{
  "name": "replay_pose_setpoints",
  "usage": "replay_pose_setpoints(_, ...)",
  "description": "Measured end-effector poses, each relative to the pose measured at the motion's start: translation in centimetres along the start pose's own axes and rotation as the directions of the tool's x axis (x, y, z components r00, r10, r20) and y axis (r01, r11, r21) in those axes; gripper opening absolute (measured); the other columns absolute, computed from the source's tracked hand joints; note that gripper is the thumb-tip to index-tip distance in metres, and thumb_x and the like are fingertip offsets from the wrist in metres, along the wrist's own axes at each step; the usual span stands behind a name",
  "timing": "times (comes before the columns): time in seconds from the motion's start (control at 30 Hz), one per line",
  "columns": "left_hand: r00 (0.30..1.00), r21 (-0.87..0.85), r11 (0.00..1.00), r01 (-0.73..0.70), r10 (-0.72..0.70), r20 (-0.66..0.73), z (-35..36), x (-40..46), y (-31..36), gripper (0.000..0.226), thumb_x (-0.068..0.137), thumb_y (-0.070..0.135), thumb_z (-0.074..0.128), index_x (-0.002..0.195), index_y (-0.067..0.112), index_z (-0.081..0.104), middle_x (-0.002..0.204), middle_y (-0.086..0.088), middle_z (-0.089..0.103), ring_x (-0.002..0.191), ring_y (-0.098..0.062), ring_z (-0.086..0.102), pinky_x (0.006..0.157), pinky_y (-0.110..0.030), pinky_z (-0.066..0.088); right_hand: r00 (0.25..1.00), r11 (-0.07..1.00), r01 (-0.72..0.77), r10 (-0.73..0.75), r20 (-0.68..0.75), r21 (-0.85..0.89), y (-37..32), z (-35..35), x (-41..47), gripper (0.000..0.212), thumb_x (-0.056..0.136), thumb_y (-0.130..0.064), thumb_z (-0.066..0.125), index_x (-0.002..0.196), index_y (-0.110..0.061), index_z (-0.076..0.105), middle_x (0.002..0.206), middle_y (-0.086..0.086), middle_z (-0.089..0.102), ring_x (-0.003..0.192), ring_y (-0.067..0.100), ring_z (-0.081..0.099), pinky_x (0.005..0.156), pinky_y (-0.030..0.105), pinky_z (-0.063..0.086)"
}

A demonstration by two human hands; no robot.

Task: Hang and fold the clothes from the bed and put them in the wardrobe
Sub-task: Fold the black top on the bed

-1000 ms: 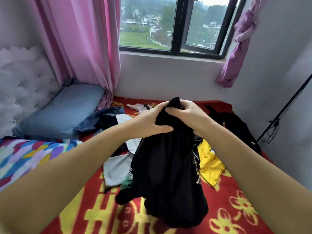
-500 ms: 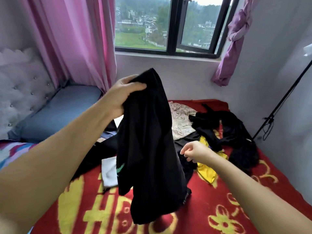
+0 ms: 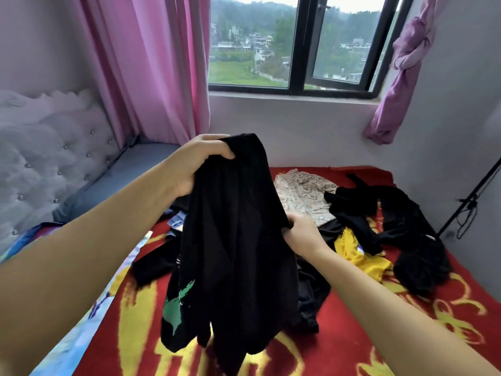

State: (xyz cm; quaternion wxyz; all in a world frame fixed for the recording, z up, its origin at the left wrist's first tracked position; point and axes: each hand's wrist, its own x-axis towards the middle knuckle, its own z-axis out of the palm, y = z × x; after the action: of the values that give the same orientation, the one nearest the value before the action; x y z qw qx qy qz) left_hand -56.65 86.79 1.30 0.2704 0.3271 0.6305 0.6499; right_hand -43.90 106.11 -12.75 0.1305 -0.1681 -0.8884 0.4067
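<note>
A black shirt (image 3: 238, 248) with a green print low on its left side hangs in front of me above the bed. My left hand (image 3: 195, 161) grips its top edge and holds it up. My right hand (image 3: 301, 234) pinches the shirt's right edge lower down. On the red and yellow blanket (image 3: 379, 335) behind lie a beige patterned garment (image 3: 303, 196), a yellow garment (image 3: 357, 256), and black clothes (image 3: 406, 229) heaped at the right. More dark clothes lie under the hanging shirt.
A blue pillow (image 3: 113, 183) and a tufted headboard (image 3: 48, 156) are at the left. Pink curtains (image 3: 146, 66) flank the window (image 3: 298, 44). A black stand (image 3: 471, 199) with a cable leans by the right wall. A colourful sheet (image 3: 81, 329) runs along the bed's left edge.
One second ago both hands gripped the shirt's top together. My left hand then lifted it alone while the right let go; now the right hand has taken hold of the shirt's right edge.
</note>
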Motion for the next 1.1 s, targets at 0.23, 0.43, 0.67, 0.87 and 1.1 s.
replay_pose_setpoints(0.23,0.962,0.192,0.979,0.072,-0.017,-0.273,-6.3,-1.8,-2.2,0.037,0.079,-0.003,0.05,0.06,0.021,0.071,0.055,0.004,0.064,0.046,-0.008,0.06,0.044,-0.012,0.045,0.967,0.965,-0.255,0.252,-0.046,-0.069,1.6,-8.9,3.0,0.027,0.087,0.004,0.046,0.078,-0.007,0.069,0.043,-0.01,0.051,0.035,0.001,0.043,0.034,0.014,0.03)
replay_pose_setpoints(0.43,0.95,0.172,0.981,0.09,-0.033,-0.311,-8.3,-1.5,-2.4,0.029,0.082,0.013,0.055,0.072,0.03,0.076,0.068,0.006,0.072,0.057,-0.004,0.066,0.049,-0.013,0.049,0.994,0.99,-0.095,0.089,0.065,0.101,-8.0,-16.4,3.7,0.025,0.082,-0.001,0.045,0.077,-0.012,0.067,0.066,0.005,0.068,0.053,0.016,0.064,0.051,0.024,0.053)
replay_pose_setpoints(0.67,0.967,0.308,0.94,-0.148,0.203,-0.157,-8.4,-1.7,-0.7,0.032,0.086,0.023,0.047,0.076,0.033,0.076,0.055,0.019,0.059,0.045,0.007,0.051,0.045,-0.004,0.038,0.981,0.995,0.044,-0.026,0.193,-0.09,-11.1,-20.7,2.0,0.018,0.09,-0.033,0.063,0.088,-0.02,0.076,0.087,0.005,0.075,0.077,0.02,0.072,0.069,0.027,0.06)
replay_pose_setpoints(0.87,0.819,0.337,0.912,-0.234,0.371,-0.438,-5.5,-0.5,0.1,0.04,0.085,0.0,0.037,0.059,0.023,0.058,0.054,0.008,0.048,0.047,-0.002,0.046,0.054,-0.017,0.048,0.995,0.998,0.054,-0.051,-0.091,0.027,-12.5,-19.3,1.8,0.031,0.089,-0.027,0.054,0.063,-0.02,0.07,0.054,-0.003,0.062,0.041,0.01,0.057,0.038,0.014,0.042)
replay_pose_setpoints(1.1,0.833,0.455,0.71,-0.537,0.53,0.157,8.5,-1.8,-3.0,0.024,0.084,0.023,0.063,0.108,0.02,0.063,0.097,0.004,0.067,0.088,-0.006,0.064,0.077,-0.02,0.051,0.987,0.993,0.055,-0.07,-0.145,-0.108,-15.0,-16.5,2.1,0.028,0.088,-0.027,0.051,0.063,-0.018,0.058,0.054,0.003,0.05,0.044,0.017,0.048,0.047,0.023,0.037)
